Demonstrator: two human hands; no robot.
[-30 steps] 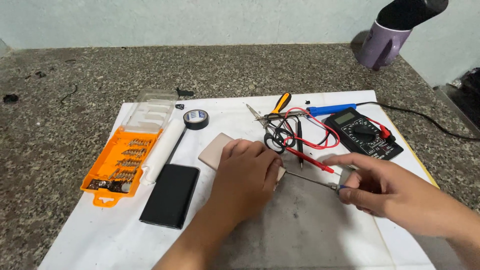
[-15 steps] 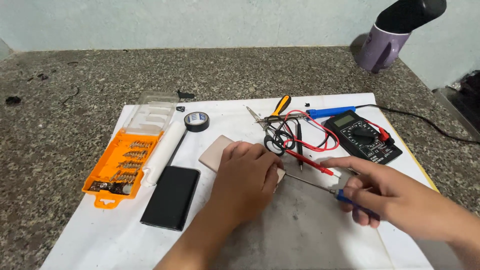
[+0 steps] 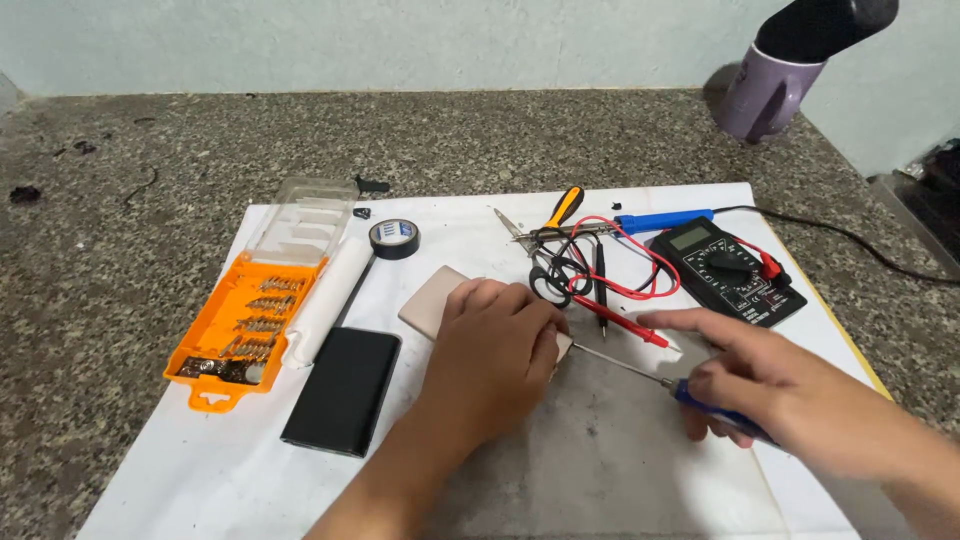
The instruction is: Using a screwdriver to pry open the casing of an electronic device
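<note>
Left hand pins a beige slab, right hand works a screwdriver at its edge.

Left hand [image 3: 495, 345] lies flat, fingers spread narrow, pressing the beige slab [image 3: 432, 303] near the middle of the white sheet [image 3: 200, 470] — most of the slab is hidden under the palm. Right hand [image 3: 790, 400] is closed around the blue-handled screwdriver [image 3: 640, 372], forefinger stretched out; the shaft tip meets the slab's right edge. Black power bank [image 3: 343, 388] just left of the forearm; orange bit case [image 3: 245, 320] toward the sheet's left edge; multimeter [image 3: 728, 270] near its far right corner.
</note>
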